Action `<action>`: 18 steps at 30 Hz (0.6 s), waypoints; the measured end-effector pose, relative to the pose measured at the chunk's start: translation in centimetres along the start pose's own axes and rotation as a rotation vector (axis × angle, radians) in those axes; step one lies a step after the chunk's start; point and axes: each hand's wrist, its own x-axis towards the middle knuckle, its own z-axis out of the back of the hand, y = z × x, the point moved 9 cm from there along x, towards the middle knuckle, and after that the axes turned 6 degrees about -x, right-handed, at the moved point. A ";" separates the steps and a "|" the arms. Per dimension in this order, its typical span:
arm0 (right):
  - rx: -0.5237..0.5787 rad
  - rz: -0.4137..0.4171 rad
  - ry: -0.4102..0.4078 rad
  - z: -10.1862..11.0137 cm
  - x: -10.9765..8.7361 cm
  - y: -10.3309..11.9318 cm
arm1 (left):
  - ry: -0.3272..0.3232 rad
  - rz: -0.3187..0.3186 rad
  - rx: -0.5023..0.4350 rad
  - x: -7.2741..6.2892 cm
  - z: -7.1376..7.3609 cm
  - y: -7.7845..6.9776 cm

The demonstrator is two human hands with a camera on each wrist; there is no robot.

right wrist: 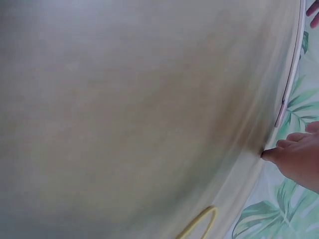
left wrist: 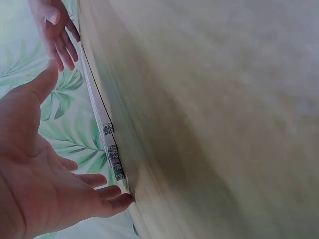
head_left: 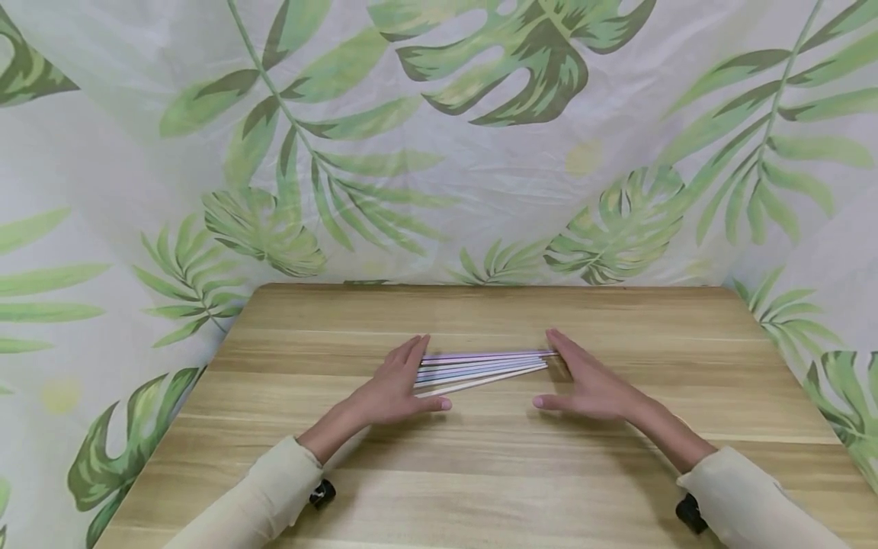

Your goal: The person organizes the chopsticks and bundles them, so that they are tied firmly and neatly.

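Note:
Several thin, straight sticks (head_left: 480, 369) in white, pale blue and purple lie in a loose fan on the wooden table; their kind cannot be told. Sparkly ends (left wrist: 112, 151) show in the left wrist view. My left hand (head_left: 392, 390) is at their left ends, fingers extended and thumb apart, partly hiding those ends. Over by the right ends is my right hand (head_left: 595, 385), its fingers stretched forward and the thumb spread. The fingertips of the right hand are close to the purple stick's tip; whether they touch it is unclear. Neither hand grips a stick.
The wooden table (head_left: 480, 488) has rounded back corners and meets a leaf-patterned cloth (head_left: 439, 213) behind. A yellow loop (right wrist: 196, 221) lies on the tabletop near the right wrist, mostly hidden by the arm in the head view.

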 end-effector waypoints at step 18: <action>-0.059 0.076 0.000 -1.0 3.3 2.8 | -0.002 -0.013 0.098 1.8 -0.2 -0.9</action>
